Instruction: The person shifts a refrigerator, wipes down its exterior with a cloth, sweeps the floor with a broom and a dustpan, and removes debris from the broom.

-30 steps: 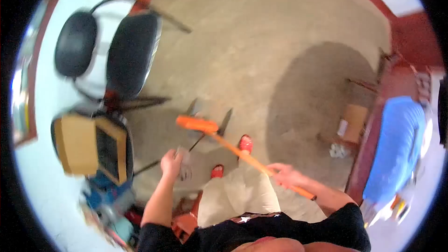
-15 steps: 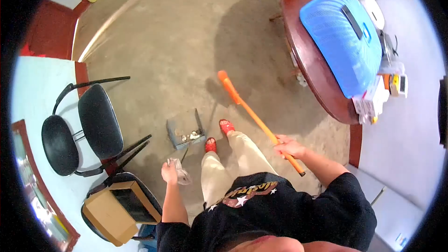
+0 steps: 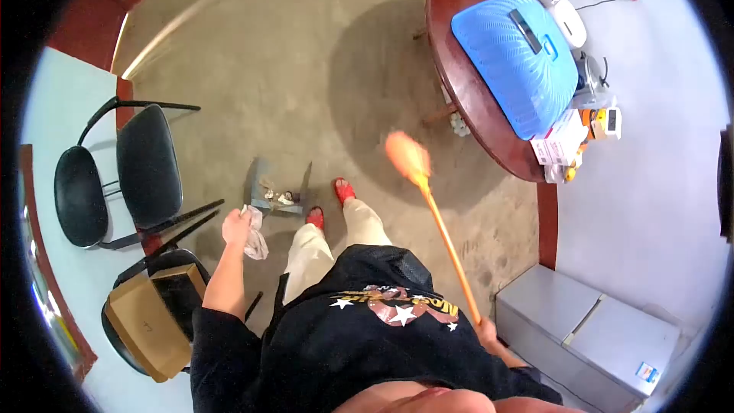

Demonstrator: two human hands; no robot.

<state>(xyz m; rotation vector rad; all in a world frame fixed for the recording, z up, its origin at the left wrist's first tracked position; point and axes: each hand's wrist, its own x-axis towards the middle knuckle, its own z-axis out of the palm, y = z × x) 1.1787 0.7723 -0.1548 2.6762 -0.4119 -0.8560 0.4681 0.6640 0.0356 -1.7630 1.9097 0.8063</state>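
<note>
My right hand (image 3: 488,334) is closed round the lower end of an orange broom (image 3: 449,248) handle. The broom's orange head points away from me, blurred by motion, in front of my feet and to the right. In my left hand (image 3: 235,226) is a crumpled, pale, see-through plastic bag (image 3: 255,240), pinched and hanging beside my left leg. Just beyond that hand is a grey dustpan (image 3: 260,176) with several bits of pale litter inside. Whether my left hand also touches the dustpan's handle I cannot tell.
Black chairs (image 3: 150,168) line the left wall, one bearing an open cardboard box (image 3: 149,325). At the right stands a round brown table (image 3: 478,118) with a blue mesh cover (image 3: 520,65). A grey chest freezer (image 3: 550,302) is at the lower right.
The broom head has swung right and blurs, and my right hand has drawn back towards my side. My left hand still holds the bag. The whole view has shifted with my head.
</note>
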